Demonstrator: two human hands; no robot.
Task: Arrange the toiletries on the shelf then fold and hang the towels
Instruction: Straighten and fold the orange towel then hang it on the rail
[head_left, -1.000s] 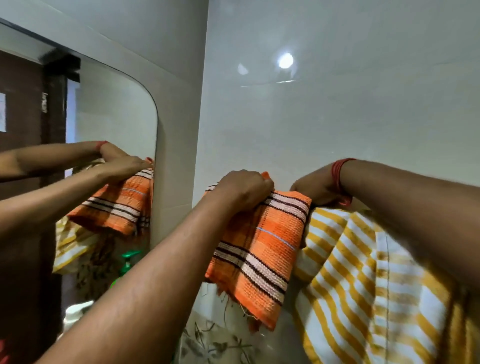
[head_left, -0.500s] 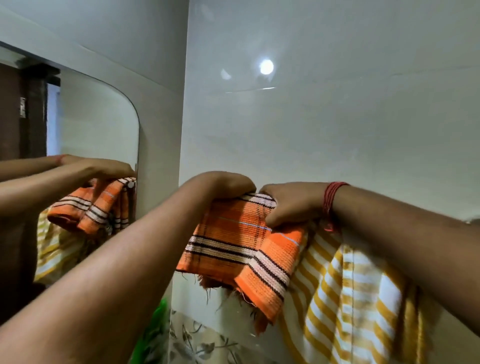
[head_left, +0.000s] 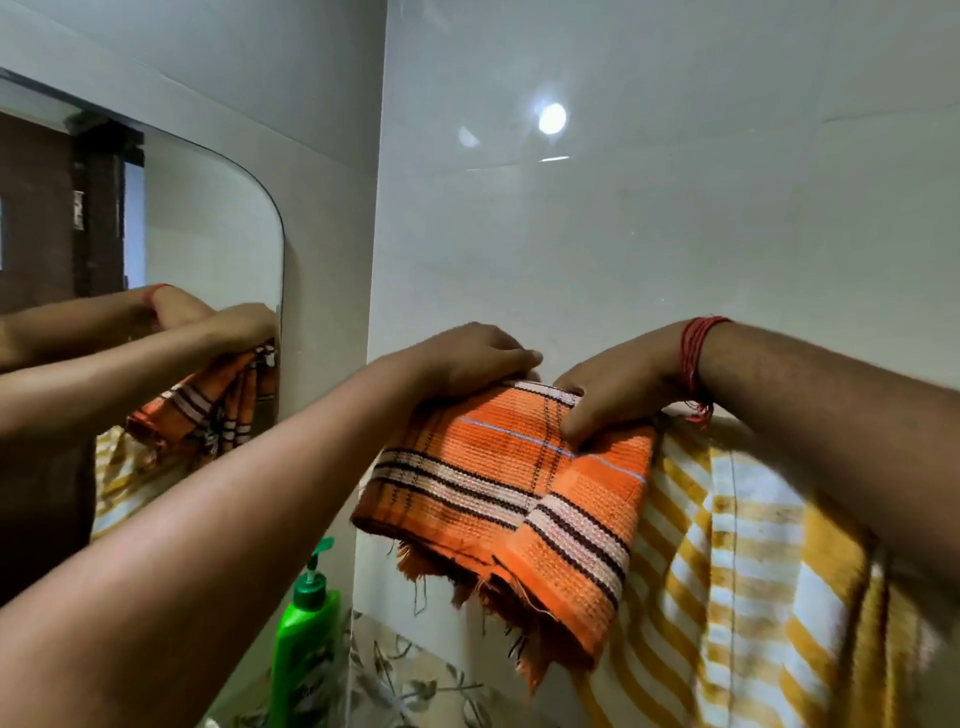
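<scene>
the folded orange woven towel with dark and white stripes (head_left: 511, 483) drapes at the wall's top edge, beside the yellow-and-white striped towel (head_left: 737, 571); left hand (head_left: 475, 358) and right hand (head_left: 618, 392) curl round its fold, likely to settle it evenly.

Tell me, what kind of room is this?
Most likely a bathroom. A mirror hangs on a glossy tiled wall, a green pump bottle stands below, and striped towels, orange towel and yellow towel, hang beside it.

Towel rail hidden under orange towel (head_left: 498, 467)
</scene>
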